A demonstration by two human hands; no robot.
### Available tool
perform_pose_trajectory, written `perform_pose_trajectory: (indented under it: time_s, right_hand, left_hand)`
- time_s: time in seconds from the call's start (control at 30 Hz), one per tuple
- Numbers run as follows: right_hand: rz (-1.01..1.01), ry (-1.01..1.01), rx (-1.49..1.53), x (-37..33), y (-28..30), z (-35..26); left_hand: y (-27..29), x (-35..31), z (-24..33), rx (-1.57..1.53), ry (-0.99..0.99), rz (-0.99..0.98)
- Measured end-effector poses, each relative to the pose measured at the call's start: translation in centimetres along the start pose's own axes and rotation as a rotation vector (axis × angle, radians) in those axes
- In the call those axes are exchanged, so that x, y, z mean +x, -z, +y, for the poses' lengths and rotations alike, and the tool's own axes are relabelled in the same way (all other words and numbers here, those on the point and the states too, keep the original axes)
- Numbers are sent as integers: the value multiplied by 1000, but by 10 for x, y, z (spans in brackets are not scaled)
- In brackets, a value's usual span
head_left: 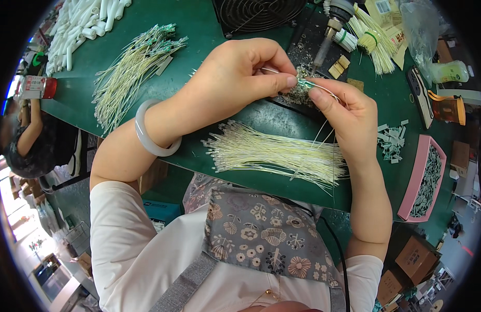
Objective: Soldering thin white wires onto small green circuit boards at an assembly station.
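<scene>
In front of me, both hands meet below the tip of a soldering iron (323,49) that points down at them. My left hand (245,70) is closed in a pinch on a thin white wire (269,69), its thumb beside the board. Between finger and thumb, my right hand (349,106) grips a small green circuit board (304,83), from which thin pale wires trail over that hand. Just below lies a bundle of pale yellow wires (277,152) with clear tips at the left. The exact contact at the fingertips is partly hidden.
A finished-looking bundle with green boards (136,73) lies at the left, beside white tubes (89,28). A black fan (258,15) stands at the back. At right are loose small boards (391,141), a pink tray (406,205), a utility knife (420,96) and a bottle (451,72).
</scene>
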State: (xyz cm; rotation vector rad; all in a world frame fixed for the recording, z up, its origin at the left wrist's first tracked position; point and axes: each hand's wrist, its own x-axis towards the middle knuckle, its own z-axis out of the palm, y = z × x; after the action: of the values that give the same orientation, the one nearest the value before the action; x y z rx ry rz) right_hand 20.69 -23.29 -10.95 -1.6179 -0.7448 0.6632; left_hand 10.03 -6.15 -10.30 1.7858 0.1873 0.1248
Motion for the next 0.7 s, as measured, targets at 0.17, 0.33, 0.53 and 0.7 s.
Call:
perform_pose_trajectory:
  time_s: [0.17,0.33,0.53,0.7]
  right_hand:
    - [11,65,-57,1,3,0]
    - [42,76,-110,1,3,-4]
    - [50,107,-94,0,3,-4]
    - [52,108,-127,0,3,-6]
  left_hand:
    - [-1,2,0,-1,-26,40]
    - [-2,4,0,-2,-81,54]
    - [-4,4,1,-11,-127,71]
    - [-3,3,3,-1,-90,63]
